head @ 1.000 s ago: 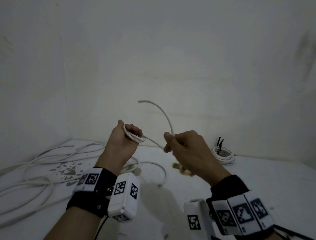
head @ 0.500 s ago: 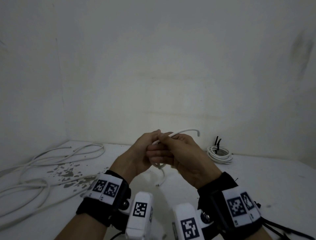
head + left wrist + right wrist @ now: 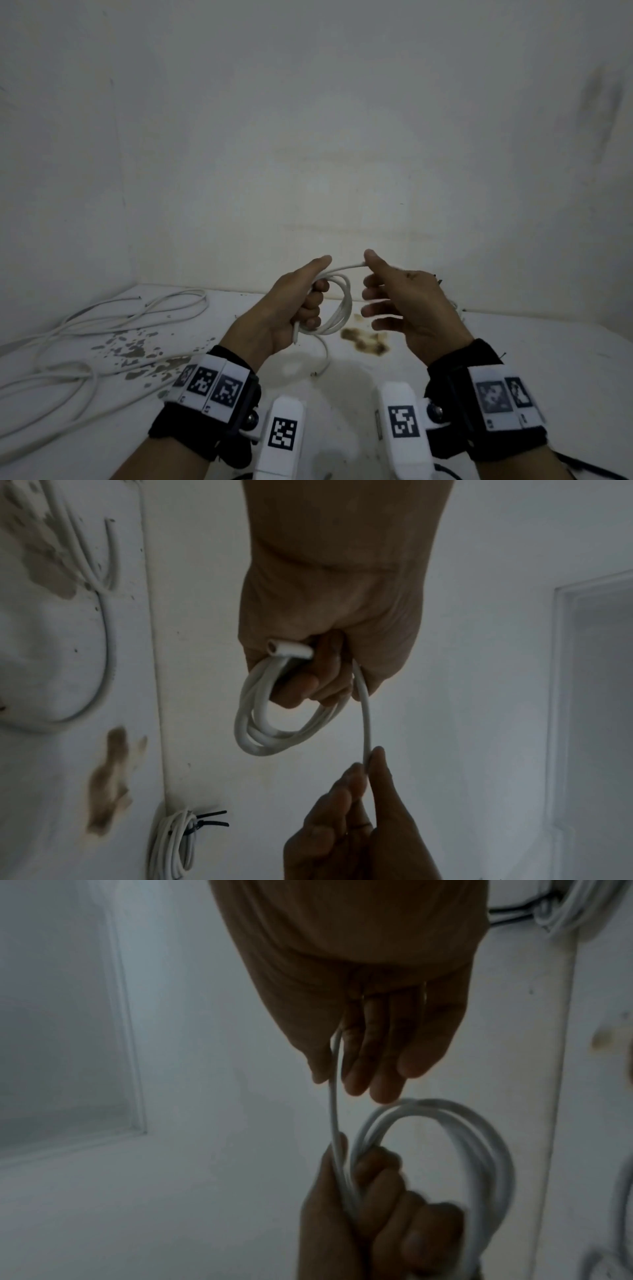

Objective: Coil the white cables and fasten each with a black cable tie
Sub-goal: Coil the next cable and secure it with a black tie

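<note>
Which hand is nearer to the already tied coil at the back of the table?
Right. The right hand is just in front of the tied coil, hiding most of it in the head view; the left hand, gripping the coil in progress, is farther left.

White cable (image 3: pixel 337 305) looped in several turns, held aloft, one end extending rightward.

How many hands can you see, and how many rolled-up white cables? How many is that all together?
Hands: 2, the left hand and the right hand.
Rolled-up white cables: 2, the held coil and the tied coil.
Total: 4.
</note>
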`<state>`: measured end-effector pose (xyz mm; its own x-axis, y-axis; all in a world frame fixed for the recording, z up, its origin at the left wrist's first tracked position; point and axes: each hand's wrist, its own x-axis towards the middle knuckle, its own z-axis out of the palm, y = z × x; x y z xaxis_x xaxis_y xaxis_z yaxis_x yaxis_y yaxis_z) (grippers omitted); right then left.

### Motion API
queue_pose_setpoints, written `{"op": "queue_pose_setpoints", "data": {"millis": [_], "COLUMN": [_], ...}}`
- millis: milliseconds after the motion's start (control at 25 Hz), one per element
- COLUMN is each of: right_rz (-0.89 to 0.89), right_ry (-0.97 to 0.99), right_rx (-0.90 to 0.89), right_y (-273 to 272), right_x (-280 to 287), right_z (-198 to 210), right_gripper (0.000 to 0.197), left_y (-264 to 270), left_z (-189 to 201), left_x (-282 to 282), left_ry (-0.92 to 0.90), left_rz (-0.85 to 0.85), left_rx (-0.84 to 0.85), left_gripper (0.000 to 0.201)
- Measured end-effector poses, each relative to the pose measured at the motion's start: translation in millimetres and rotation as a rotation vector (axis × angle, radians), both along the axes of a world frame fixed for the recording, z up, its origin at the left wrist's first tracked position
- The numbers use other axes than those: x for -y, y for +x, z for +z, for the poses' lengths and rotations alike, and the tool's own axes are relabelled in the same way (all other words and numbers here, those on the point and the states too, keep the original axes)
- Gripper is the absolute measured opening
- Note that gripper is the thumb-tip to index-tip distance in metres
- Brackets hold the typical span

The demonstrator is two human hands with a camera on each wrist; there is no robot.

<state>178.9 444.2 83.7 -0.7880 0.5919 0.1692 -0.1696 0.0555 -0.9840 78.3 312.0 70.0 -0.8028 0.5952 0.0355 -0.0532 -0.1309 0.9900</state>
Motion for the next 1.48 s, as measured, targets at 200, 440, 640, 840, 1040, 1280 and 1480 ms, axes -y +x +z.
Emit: {"op": "queue_pose_setpoints", "data": {"millis": [200, 440, 640, 840, 1040, 1280, 1480], "right_rz": [-0.353, -0.019, 0.221, 0.319, 0.420, 0.577, 0.453], "right_ry": [0.519, 0.542, 0.431, 0.135, -0.223, -0.427, -0.298], "right_rx": [-0.004, 0.010, 0.149, -0.034, 0.015, -0.002, 0.063], "right_y": [-3.6, 0.2, -3.2, -3.5, -3.7, 0.1, -8.0], "right_x": [-9.5, -16.1, -7.0, 7.2, 14.2, 22.7, 31.0], "right_z": [-9.7, -6.2, -6.7, -8.4, -7.3, -1.5, -10.5], "right_gripper": [0.075, 0.023, 0.033, 0.017, 0.007, 0.008, 0.018], "left_y": [-5.2, -12.3, -7.2, -9.6, -10.8, -9.4, -5.2], "left_z": [-0.9, 1.7, 1.2, -0.5, -7.3, -1.9, -6.0], "left_x": [1.5, 6.7, 5.3, 2.1, 0.5, 8.4, 3.2], "left_ry": [0.104, 0.187, 0.234, 0.261, 0.252, 0.156, -0.013], "left_rz": [-0.055, -0.119, -0.173, -0.056, -0.071, -0.147, -0.112], "left_rx": [0.096, 0.195, 0.223, 0.163, 0.212, 0.214, 0.065], "left_gripper": [0.048, 0.049, 0.052, 0.054, 0.054, 0.058, 0.048]}}
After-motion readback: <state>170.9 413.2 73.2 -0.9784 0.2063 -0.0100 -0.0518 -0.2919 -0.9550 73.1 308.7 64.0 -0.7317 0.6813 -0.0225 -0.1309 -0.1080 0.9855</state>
